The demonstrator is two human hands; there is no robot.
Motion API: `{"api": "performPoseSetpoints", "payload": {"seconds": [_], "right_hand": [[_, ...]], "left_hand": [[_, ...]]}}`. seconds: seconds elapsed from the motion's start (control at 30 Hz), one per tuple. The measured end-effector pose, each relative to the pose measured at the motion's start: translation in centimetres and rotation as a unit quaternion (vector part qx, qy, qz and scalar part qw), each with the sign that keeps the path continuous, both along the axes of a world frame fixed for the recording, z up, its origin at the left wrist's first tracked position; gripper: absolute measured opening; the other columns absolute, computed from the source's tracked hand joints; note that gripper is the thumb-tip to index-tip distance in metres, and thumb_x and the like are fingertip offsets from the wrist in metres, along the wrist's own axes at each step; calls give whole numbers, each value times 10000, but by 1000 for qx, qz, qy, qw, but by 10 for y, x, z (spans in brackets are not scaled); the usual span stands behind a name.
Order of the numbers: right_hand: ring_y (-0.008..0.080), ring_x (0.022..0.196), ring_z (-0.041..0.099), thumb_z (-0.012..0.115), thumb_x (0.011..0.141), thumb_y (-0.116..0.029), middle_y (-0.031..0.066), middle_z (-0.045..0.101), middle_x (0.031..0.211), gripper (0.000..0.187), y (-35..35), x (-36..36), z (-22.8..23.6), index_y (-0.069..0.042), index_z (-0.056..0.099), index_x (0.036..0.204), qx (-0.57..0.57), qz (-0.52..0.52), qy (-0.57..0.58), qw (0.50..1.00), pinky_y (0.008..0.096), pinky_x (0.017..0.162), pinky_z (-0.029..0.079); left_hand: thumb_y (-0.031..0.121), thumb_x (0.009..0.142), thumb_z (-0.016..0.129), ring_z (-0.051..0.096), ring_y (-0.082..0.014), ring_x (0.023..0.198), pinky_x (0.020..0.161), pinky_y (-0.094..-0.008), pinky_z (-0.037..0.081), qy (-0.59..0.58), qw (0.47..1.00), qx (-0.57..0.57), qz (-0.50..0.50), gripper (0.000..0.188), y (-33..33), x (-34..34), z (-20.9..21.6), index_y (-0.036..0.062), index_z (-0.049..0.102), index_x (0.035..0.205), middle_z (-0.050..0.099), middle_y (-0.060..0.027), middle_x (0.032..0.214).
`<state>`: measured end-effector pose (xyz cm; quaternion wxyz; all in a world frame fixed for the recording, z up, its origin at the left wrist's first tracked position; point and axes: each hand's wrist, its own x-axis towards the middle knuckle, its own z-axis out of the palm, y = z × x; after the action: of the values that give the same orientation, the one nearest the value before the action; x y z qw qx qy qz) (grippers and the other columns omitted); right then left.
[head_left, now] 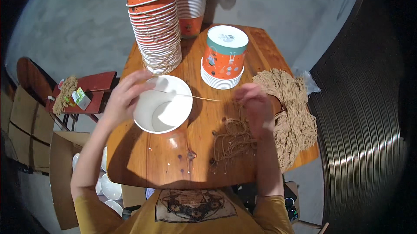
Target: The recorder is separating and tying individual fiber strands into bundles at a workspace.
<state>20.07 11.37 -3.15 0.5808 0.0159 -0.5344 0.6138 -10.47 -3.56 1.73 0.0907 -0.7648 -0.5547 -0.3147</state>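
Grey walls (pixel 269 8) and a dark ribbed shutter (pixel 360 147) box in this wooden desk (pixel 147 173), lol. Looks like the string-handling step: string (pixel 204 98) crosses an open white bucket (pixel 147 108) standing mouth-up on the desk, left of centre. Left hand (pixel 127 92) is half curled at the rim, string reaching its thumb; can't tell if it's gripped. Right hand (pixel 255 103) is loosely curled past the other end, hold unclear. Next move calls for a firm pinch, imo. Tan yarn (pixel 293 121) lies on the right, stacked buckets (pixel 158 38) behind.
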Motion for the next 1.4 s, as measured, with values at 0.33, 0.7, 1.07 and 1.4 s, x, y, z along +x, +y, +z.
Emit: {"api": "performPoseSetpoints", "payload": {"seconds": [0.33,0.7,1.07,1.4], "right_hand": [[145,658,585,547,810,-16,49,608,729,25,-63,-31,8,-15,572,811,152,-54,-366,916,289,616,473],[325,655,602,551,768,-18,156,571,728,50,-64,-27,2,-25,515,802,196,-70,-387,898,397,589,479],[174,699,617,538,809,-17,85,615,767,17,-59,-22,-8,-18,555,815,202,-61,-406,889,300,614,486],[62,713,524,606,921,-80,-7,577,798,72,-65,-41,-18,-25,576,956,-32,-12,-260,965,224,667,440]], "left_hand": [[158,905,653,514,-54,734,640,-203,449,-441,866,-233,-18,347,-17,121,-7,18,545,1204,555,20,867],[161,944,603,498,-28,704,579,-182,403,-584,774,-242,-44,164,-12,121,-12,39,549,1040,566,23,846],[164,963,572,459,-30,628,528,-170,381,-561,781,-276,-9,129,-10,122,-13,36,562,970,542,28,757],[124,939,593,462,-38,660,568,-172,373,-513,831,-211,-33,65,4,113,-12,64,595,916,529,42,767]]}}
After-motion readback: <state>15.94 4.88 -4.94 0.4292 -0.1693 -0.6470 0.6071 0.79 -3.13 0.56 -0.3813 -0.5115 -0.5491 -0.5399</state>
